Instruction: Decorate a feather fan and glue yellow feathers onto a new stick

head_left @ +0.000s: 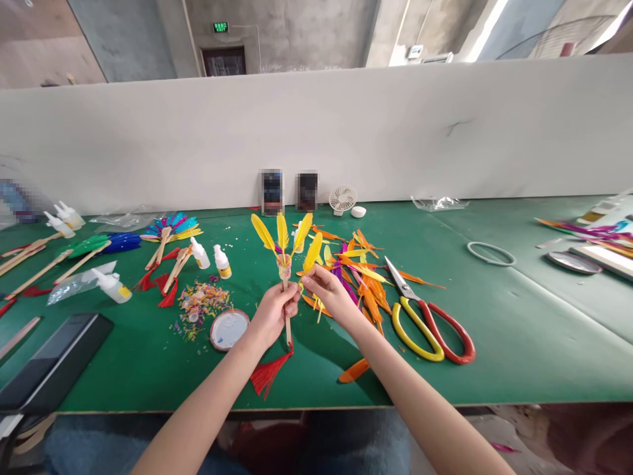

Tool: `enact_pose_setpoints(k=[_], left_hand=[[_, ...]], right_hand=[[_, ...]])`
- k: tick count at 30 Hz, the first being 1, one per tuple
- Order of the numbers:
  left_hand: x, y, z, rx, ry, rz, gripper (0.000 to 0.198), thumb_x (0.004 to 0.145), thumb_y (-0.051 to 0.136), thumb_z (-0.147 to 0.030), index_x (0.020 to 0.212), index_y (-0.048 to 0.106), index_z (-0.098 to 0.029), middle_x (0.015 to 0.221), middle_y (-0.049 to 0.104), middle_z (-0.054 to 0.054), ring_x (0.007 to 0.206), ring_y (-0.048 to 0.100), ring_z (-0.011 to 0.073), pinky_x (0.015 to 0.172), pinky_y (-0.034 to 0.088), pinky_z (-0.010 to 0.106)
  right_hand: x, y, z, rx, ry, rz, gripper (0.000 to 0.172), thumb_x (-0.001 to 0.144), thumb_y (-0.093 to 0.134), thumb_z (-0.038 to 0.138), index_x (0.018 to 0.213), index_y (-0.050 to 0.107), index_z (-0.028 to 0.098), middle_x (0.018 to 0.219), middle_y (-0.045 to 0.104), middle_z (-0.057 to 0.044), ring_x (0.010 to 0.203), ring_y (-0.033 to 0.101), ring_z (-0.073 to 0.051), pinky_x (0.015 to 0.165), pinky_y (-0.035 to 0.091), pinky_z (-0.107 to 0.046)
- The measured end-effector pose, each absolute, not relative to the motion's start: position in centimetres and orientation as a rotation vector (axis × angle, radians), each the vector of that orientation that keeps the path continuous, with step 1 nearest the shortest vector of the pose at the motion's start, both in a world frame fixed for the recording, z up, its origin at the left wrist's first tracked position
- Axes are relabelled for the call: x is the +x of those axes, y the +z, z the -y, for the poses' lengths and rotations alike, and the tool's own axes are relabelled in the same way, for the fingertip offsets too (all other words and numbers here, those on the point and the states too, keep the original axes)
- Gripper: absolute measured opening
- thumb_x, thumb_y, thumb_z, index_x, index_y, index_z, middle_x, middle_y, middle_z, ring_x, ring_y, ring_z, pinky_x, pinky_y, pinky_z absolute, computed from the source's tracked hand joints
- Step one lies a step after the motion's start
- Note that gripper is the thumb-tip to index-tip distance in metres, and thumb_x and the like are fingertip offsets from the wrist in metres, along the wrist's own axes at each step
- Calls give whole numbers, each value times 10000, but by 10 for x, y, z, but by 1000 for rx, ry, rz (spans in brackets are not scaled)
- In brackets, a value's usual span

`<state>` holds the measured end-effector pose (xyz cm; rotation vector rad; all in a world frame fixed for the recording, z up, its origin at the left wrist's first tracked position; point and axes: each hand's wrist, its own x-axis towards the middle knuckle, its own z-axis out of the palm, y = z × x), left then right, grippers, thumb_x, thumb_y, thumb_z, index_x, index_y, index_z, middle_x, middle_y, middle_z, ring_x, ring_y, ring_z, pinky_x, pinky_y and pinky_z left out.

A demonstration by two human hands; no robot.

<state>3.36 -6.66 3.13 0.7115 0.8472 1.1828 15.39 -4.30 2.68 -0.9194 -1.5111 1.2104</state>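
Note:
My left hand (275, 311) grips a thin wooden stick (287, 330) upright above the green table (519, 330). Three yellow feathers (281, 232) fan out from the stick's top, and a red tassel (268, 375) hangs from its bottom end. My right hand (329, 290) pinches a fourth yellow feather (313, 253) by its quill, holding it just right of the stick's top. A pile of loose orange, yellow and purple feathers (366, 277) lies right behind my right hand.
Two scissors, yellow-handled (413, 330) and red-handled (452, 330), lie to the right. A round lid with glue (229, 328), coloured trimmings (200, 305), glue bottles (222, 262) and finished feather fans (171, 231) sit left. A small fan (343, 199) and a ring (491, 253) are farther back. A dark tray (54, 363) is front left.

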Motion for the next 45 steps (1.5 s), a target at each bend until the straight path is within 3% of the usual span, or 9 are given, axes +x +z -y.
enact_pose_setpoints(k=[7, 14, 19, 26, 34, 41, 45], left_hand=[[32, 34, 66, 706, 1224, -857, 255, 572, 699, -263, 590, 488, -120, 508, 436, -55, 361, 302, -11, 375, 196, 158], [32, 33, 66, 703, 1211, -882, 252, 556, 699, -259, 584, 488, -124, 503, 441, -54, 358, 307, -7, 373, 182, 164], [32, 32, 66, 767, 1192, -866, 290, 539, 708, -295, 565, 475, -124, 497, 437, -52, 359, 303, -6, 377, 172, 172], [34, 33, 68, 791, 1212, -887, 332, 515, 722, -324, 543, 455, -129, 484, 407, -62, 366, 301, -4, 384, 170, 174], [35, 29, 66, 843, 1235, -929, 324, 540, 704, -345, 565, 462, -131, 494, 410, -63, 374, 303, -1, 384, 169, 177], [34, 30, 66, 844, 1188, -959, 323, 522, 703, -343, 569, 462, -132, 485, 404, -66, 365, 301, -2, 380, 165, 178], [34, 29, 67, 860, 1184, -966, 314, 548, 695, -344, 588, 465, -133, 492, 399, -67, 365, 300, -2, 377, 166, 179]], right_hand=[[149, 22, 42, -1013, 1189, 1500, 176, 669, 525, 368, 605, 470, 213, 469, 398, 52, 452, 384, -108, 449, 305, -242], [151, 27, 43, -998, 1224, 1429, 195, 645, 561, 399, 656, 543, 206, 563, 516, 20, 477, 431, -109, 477, 353, -256], [151, 27, 43, -905, 1272, 1469, 216, 636, 600, 410, 627, 518, 210, 520, 464, 43, 481, 420, -104, 482, 348, -246], [149, 25, 45, -946, 1217, 1537, 186, 715, 476, 372, 624, 421, 220, 525, 412, 54, 480, 405, -104, 488, 333, -243], [148, 20, 45, -1079, 1039, 1598, 191, 730, 374, 300, 562, 345, 214, 502, 323, 58, 467, 295, -93, 447, 257, -235], [149, 23, 43, -972, 1195, 1469, 136, 666, 504, 319, 727, 478, 201, 554, 438, 53, 473, 403, -98, 454, 321, -237], [151, 26, 44, -951, 1216, 1388, 175, 656, 563, 355, 641, 492, 196, 520, 454, 54, 482, 438, -93, 488, 361, -239]])
